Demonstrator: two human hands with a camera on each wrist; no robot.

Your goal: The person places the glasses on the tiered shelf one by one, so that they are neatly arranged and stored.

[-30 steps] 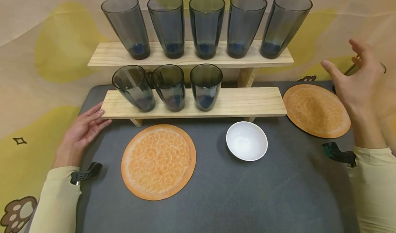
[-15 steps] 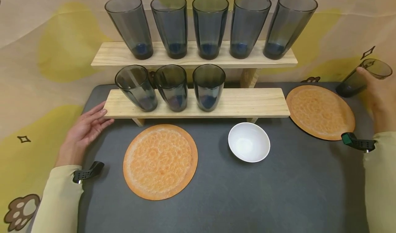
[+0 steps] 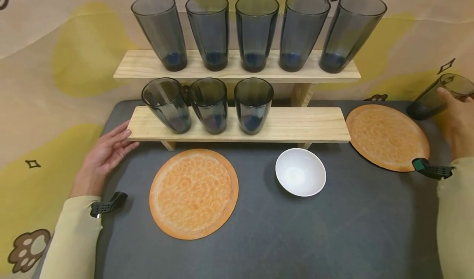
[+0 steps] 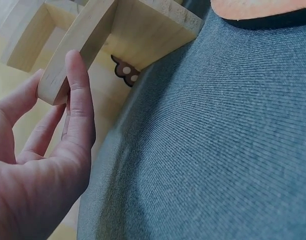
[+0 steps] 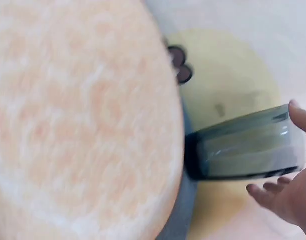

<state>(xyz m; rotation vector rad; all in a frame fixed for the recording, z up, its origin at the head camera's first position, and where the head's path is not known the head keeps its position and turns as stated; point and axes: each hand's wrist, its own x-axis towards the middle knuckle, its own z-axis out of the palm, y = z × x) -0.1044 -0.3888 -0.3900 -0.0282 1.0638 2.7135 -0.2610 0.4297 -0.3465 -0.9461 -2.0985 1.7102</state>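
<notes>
My left hand [image 3: 109,153] holds the left end of the lower wooden shelf [image 3: 303,124], thumb on one face and fingers on the other, as the left wrist view [image 4: 48,165] shows. At the far right, a dark tinted glass [image 3: 429,100] stands upright on the table behind a round bread-patterned mat [image 3: 389,137]. Around its upper part lies my right hand [image 3: 459,122]. In the right wrist view, the thumb is at the rim of the glass [image 5: 243,147], while the fingers [image 5: 265,195] look slightly apart from its side. Part of this hand is cut off.
Several tinted glasses [image 3: 259,32] line the upper shelf [image 3: 237,75]. Three shorter glasses [image 3: 253,106] stand on the left and middle of the lower one. In front are another round mat [image 3: 194,194] and a white bowl [image 3: 300,172]. A patterned cloth [image 3: 81,44] hangs behind.
My right hand has moved right and down to the glass at the far right. The glass has stayed in place. My left hand still holds the shelf end; the head view has shifted slightly.
</notes>
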